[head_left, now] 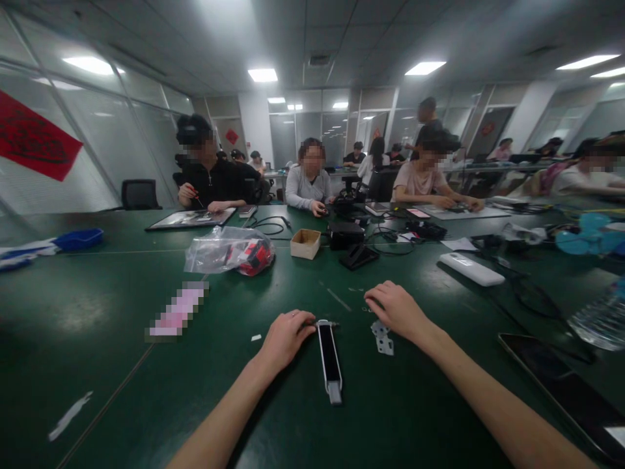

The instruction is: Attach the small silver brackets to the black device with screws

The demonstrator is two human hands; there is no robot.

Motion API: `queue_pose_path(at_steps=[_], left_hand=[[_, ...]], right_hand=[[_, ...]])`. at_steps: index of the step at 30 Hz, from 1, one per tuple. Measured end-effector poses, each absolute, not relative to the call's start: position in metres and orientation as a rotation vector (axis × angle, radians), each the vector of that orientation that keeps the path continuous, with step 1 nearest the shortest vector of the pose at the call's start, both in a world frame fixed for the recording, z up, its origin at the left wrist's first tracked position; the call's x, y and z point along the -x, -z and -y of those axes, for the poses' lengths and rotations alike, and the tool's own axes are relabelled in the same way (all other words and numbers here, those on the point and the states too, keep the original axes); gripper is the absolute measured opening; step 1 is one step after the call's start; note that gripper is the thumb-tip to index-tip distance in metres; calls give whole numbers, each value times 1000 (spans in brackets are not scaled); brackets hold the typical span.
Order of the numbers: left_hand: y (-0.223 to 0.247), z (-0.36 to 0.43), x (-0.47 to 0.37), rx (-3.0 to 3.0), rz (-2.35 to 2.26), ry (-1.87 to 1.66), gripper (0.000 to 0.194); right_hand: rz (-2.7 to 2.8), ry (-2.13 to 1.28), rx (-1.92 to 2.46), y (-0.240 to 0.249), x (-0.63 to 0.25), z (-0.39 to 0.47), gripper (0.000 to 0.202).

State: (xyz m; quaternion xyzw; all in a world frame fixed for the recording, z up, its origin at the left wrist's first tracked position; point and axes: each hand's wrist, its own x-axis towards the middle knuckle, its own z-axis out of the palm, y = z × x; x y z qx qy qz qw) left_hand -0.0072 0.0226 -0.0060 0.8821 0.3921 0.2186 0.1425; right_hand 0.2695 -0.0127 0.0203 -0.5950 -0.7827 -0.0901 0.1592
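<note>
On the green table [293, 430], a slim device [330, 355] with a black face and white rim lies lengthwise between my hands. My left hand [288, 335] rests at its upper left end, fingers bent and close together near the device's top; whether they grip anything is hidden. My right hand [393, 307] hovers or rests to the right, its fingers pointing left, over small clear rings on the table. Just below that hand lies a flat grey piece with holes [383, 340]. A small white scrap [256, 337] is left of my left hand.
Ahead are a clear bag with red items [232, 251], a small open box [305, 243] and black gear with cables [346, 234]. A white power bank [471, 269] and dark phone [561, 391] lie right, a pink item [178, 309] left. People sit across the table.
</note>
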Motion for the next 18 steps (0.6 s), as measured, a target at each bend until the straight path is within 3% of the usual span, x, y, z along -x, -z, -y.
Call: queue_pose_path(at_steps=[6,18], left_hand=[[1,-20,7,-2566,-1163,-602,20],[2,-18,8,-2585,-1200,-620,27]], right_hand=[[2379,95,1881,-13,-309,3,25],[2476,126,1976,-31,-287,4,23]])
